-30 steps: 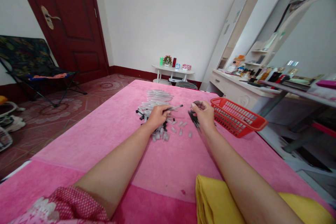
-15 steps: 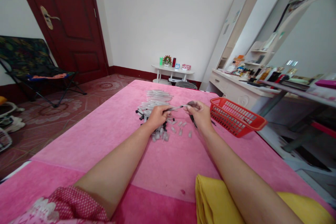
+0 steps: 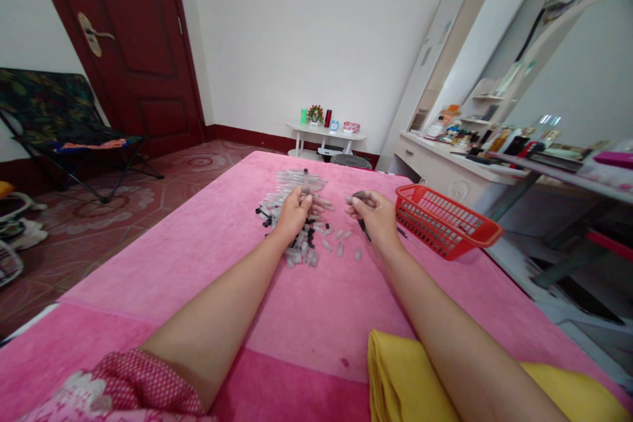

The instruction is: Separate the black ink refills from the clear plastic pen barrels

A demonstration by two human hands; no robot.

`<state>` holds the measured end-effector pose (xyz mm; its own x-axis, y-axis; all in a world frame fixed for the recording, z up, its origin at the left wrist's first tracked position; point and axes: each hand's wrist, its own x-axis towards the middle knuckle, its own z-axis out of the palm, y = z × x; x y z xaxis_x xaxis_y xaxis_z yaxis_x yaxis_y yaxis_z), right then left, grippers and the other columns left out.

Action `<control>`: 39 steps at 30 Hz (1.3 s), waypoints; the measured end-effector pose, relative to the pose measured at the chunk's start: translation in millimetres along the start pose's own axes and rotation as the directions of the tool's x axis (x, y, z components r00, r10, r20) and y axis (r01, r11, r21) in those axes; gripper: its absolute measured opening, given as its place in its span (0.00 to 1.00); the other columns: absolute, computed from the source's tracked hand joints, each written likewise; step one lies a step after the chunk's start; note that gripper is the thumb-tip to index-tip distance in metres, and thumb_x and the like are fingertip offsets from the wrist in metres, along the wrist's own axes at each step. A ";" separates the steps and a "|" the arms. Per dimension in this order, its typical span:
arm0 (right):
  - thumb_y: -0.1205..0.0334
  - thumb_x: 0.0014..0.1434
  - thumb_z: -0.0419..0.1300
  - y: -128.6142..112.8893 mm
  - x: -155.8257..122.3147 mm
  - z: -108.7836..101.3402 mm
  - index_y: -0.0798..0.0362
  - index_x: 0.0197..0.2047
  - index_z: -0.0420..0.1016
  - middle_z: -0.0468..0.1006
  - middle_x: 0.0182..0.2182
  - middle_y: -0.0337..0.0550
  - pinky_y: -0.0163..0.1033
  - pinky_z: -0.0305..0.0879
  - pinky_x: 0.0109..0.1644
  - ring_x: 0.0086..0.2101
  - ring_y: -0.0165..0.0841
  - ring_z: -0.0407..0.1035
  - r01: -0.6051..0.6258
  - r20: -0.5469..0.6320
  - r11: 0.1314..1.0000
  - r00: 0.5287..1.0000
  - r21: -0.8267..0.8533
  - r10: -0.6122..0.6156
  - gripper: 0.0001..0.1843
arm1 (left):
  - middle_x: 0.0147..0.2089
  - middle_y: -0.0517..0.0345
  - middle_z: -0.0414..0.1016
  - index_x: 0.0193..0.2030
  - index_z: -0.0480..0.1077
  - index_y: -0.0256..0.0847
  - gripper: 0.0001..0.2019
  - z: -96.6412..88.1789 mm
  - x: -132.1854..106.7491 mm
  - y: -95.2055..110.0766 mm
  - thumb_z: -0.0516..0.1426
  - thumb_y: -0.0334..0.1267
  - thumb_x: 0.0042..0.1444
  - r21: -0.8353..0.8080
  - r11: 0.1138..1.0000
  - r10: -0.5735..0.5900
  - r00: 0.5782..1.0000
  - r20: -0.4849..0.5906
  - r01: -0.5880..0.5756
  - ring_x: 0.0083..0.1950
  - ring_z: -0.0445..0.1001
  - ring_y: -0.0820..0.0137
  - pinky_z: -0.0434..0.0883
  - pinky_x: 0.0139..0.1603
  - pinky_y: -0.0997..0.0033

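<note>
My left hand [image 3: 295, 214] is closed around a slim clear pen [image 3: 305, 179], which stands nearly upright with its black end on top. Apart from it on the right, my right hand [image 3: 374, 212] pinches a small clear cap [image 3: 349, 200], partly hidden by the fingers. Beyond and beside my left hand lies a heap of clear pen barrels [image 3: 284, 186]. Small black parts [image 3: 311, 235] lie close to that wrist, with a cluster of clear caps [image 3: 303, 254] nearer me. Several loose caps [image 3: 341, 249] are scattered between the hands. Thin black sticks [image 3: 364, 231] show beneath my right hand.
A red plastic basket [image 3: 448, 221] stands right of my right hand on the pink cloth [image 3: 198, 264]. Folded yellow fabric [image 3: 405, 376] lies under my right forearm. Beyond the table's right edge is a dresser [image 3: 445, 161] with bottles; a folding chair [image 3: 74, 119] is at left.
My hands have moved apart. The pen, earlier lying level between both hands, now points up in my left hand, while my right hand stays at about the same spot.
</note>
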<state>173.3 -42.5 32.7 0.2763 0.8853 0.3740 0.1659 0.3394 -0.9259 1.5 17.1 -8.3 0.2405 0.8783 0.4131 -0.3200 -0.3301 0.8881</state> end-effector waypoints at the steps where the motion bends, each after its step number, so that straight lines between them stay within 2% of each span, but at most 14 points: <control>1: 0.57 0.47 0.61 -0.9 -0.6 0.5 0.55 0.33 0.70 0.77 0.27 0.42 0.31 0.66 0.27 0.24 0.29 0.72 -0.004 0.009 1.000 1.000 -0.007 0.004 0.12 | 0.33 0.54 0.77 0.39 0.58 0.39 0.09 1.8 0.3 2.6 0.54 0.39 0.56 -0.092 0.995 -0.023 1.000 -0.017 0.021 0.32 0.77 0.69 0.73 0.36 0.67; 5: 0.57 0.46 0.61 -3.0 -1.9 2.1 0.55 0.32 0.70 0.77 0.26 0.42 0.31 0.65 0.25 0.23 0.28 0.70 -0.012 0.040 1.000 0.999 -0.027 0.013 0.12 | 0.40 0.49 0.77 0.37 0.57 0.39 0.11 7.0 1.3 10.7 0.57 0.38 0.55 -0.355 0.932 -0.102 0.993 -0.058 0.075 0.44 0.77 0.64 0.71 0.47 0.62; 8: 0.56 0.45 0.63 -3.5 -2.9 3.2 0.55 0.32 0.71 0.77 0.25 0.42 0.32 0.66 0.26 0.23 0.29 0.71 0.000 0.054 0.999 0.999 -0.037 0.002 0.12 | 0.44 0.46 0.77 0.35 0.56 0.39 0.10 7.7 2.0 10.8 0.57 0.34 0.56 -0.447 0.890 -0.128 0.990 -0.060 0.089 0.50 0.75 0.63 0.68 0.54 0.59; 12: 0.57 0.43 0.64 -2.7 -5.4 6.1 0.55 0.30 0.70 0.76 0.23 0.40 0.33 0.66 0.26 0.23 0.31 0.72 -0.005 0.105 0.999 0.994 -0.054 0.011 0.12 | 0.46 0.45 0.76 0.33 0.55 0.39 0.08 6.7 2.6 5.6 0.54 0.30 0.58 -0.514 0.853 -0.144 0.987 -0.065 0.091 0.51 0.74 0.63 0.67 0.57 0.58; 20: 0.58 0.45 0.64 5.9 -7.1 12.6 0.54 0.28 0.70 0.74 0.23 0.39 0.34 0.67 0.26 0.24 0.32 0.71 0.072 0.155 0.988 0.987 -0.134 -0.051 0.10 | 0.48 0.47 0.75 0.34 0.57 0.39 0.07 7.6 2.7 5.8 0.54 0.32 0.59 -0.503 0.856 -0.197 0.974 -0.108 0.117 0.54 0.73 0.64 0.67 0.56 0.60; 27: 0.58 0.45 0.63 3.1 -9.4 15.7 0.53 0.28 0.70 0.75 0.24 0.39 0.35 0.67 0.26 0.24 0.32 0.71 0.062 0.136 0.993 0.990 -0.100 -0.048 0.09 | 0.52 0.45 0.73 0.32 0.58 0.38 0.07 13.1 0.5 7.9 0.53 0.32 0.59 -0.516 0.842 -0.239 0.966 -0.099 0.156 0.56 0.71 0.63 0.66 0.57 0.58; 34: 0.59 0.45 0.62 0.7 -11.0 16.9 0.53 0.29 0.70 0.75 0.25 0.39 0.36 0.68 0.29 0.26 0.32 0.71 0.069 0.119 0.994 0.991 -0.083 -0.059 0.08 | 0.53 0.45 0.73 0.34 0.61 0.37 0.05 17.7 0.6 1.6 0.53 0.35 0.60 -0.518 0.832 -0.243 0.970 -0.023 0.196 0.57 0.70 0.63 0.66 0.57 0.61; 39: 0.60 0.47 0.61 -0.8 -10.2 14.2 0.53 0.30 0.70 0.75 0.27 0.40 0.35 0.68 0.29 0.27 0.31 0.71 0.124 0.090 0.985 0.989 -0.117 -0.113 0.07 | 0.55 0.46 0.71 0.34 0.62 0.38 0.05 16.0 1.3 1.2 0.53 0.36 0.60 -0.490 0.852 -0.244 0.968 -0.061 0.184 0.58 0.69 0.65 0.67 0.56 0.64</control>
<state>156.8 -47.3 28.9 0.1694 0.8661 0.4703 0.3085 0.4066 -0.8600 16.1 12.2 -3.4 0.2553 0.9517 0.1704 -0.6773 0.0503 0.7340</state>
